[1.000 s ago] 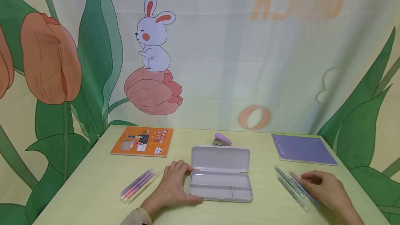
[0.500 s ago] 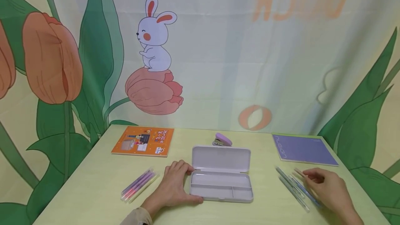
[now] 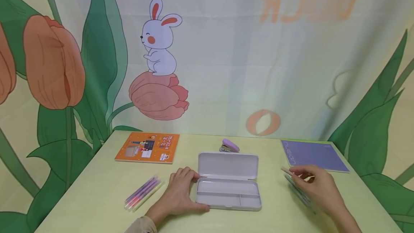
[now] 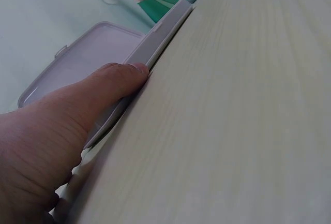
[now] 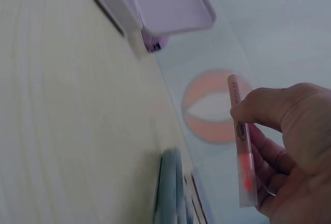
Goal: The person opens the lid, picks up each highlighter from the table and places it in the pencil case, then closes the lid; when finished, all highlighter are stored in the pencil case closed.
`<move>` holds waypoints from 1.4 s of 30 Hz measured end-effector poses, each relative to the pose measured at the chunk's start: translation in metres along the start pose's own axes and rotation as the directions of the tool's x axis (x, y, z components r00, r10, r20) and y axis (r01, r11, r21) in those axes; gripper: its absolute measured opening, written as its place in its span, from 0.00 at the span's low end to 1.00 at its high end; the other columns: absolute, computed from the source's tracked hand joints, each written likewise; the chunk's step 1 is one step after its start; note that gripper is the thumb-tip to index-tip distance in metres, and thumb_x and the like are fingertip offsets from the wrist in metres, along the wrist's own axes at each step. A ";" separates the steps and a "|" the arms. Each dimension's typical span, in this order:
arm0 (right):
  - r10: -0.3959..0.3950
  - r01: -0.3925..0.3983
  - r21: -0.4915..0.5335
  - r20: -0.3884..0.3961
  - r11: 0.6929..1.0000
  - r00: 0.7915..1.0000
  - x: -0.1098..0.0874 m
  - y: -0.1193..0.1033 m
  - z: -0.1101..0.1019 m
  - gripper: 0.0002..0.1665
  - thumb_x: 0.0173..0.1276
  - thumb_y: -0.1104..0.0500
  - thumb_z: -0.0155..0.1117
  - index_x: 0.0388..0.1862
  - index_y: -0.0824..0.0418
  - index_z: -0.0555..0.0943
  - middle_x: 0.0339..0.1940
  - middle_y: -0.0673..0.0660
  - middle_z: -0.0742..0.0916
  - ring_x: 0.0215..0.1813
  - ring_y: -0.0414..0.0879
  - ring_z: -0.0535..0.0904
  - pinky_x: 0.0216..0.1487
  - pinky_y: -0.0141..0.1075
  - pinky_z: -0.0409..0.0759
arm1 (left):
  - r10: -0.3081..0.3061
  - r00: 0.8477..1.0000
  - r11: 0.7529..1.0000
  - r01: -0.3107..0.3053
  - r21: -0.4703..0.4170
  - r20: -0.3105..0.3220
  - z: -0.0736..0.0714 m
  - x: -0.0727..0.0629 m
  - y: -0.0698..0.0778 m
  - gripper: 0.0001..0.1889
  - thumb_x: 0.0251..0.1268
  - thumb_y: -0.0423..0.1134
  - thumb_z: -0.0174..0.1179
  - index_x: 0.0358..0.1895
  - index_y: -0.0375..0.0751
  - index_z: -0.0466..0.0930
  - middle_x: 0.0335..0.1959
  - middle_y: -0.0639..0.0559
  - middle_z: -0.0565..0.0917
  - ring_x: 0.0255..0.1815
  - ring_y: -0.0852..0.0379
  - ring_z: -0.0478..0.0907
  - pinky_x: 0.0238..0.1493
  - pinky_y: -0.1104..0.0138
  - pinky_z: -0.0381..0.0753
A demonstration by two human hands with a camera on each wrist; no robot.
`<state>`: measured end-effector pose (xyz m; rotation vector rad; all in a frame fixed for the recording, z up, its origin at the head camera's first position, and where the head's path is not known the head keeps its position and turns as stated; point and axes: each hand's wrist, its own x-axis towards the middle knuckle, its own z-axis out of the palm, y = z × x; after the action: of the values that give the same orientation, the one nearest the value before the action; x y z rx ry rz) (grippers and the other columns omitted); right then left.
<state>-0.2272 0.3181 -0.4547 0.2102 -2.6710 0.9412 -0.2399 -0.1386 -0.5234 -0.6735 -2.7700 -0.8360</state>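
Note:
An open pencil case, pale grey with compartments, lies at the middle of the table, its lid tipped back. My left hand holds its left end, thumb along the front edge and fingers at the back corner; the left wrist view shows the thumb against the wall. My right hand pinches a pink highlighter with a clear end, raised off the table. Below that hand lie several grey-green pens, partly hidden by it in the head view.
Several purple, pink and yellow pens lie left of the left hand. An orange booklet sits at the back left, a purple stapler behind the case. At the back right is a blue-violet notebook. A printed curtain hangs behind.
My right hand has picked up the pink highlighter from among the pens and moved left and slightly up with it, over the grey-green pens. The left hand has stayed on the case.

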 end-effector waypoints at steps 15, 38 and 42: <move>-0.205 0.192 0.223 0.036 0.956 0.978 0.018 -0.066 0.057 0.15 0.66 0.69 0.83 0.44 0.50 0.94 0.39 0.44 0.90 0.40 0.38 0.84 0.39 0.34 0.83 | -0.002 1.000 1.000 0.002 -0.001 0.005 -0.002 -0.001 -0.001 0.52 0.37 0.80 0.81 0.62 0.49 0.79 0.51 0.60 0.77 0.59 0.56 0.70 0.66 0.50 0.68; -0.283 0.232 0.248 0.194 0.940 0.939 0.024 -0.114 0.119 0.14 0.66 0.69 0.82 0.47 0.56 0.93 0.45 0.50 0.91 0.47 0.46 0.88 0.52 0.41 0.89 | 0.008 1.000 1.000 -0.008 0.014 -0.005 0.001 0.000 -0.003 0.51 0.37 0.82 0.80 0.61 0.51 0.79 0.51 0.62 0.77 0.58 0.57 0.70 0.65 0.51 0.69; -0.276 0.234 0.249 0.153 0.940 0.949 0.024 -0.111 0.115 0.13 0.66 0.69 0.81 0.47 0.56 0.93 0.45 0.48 0.92 0.46 0.44 0.88 0.51 0.42 0.89 | 0.008 1.000 1.000 -0.008 0.010 0.001 0.000 0.000 -0.002 0.51 0.37 0.82 0.80 0.61 0.51 0.79 0.51 0.61 0.77 0.58 0.57 0.70 0.65 0.51 0.69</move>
<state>-0.2504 0.1584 -0.4671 0.7131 -2.6048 1.1906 -0.2409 -0.1400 -0.5248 -0.6825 -2.7687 -0.8200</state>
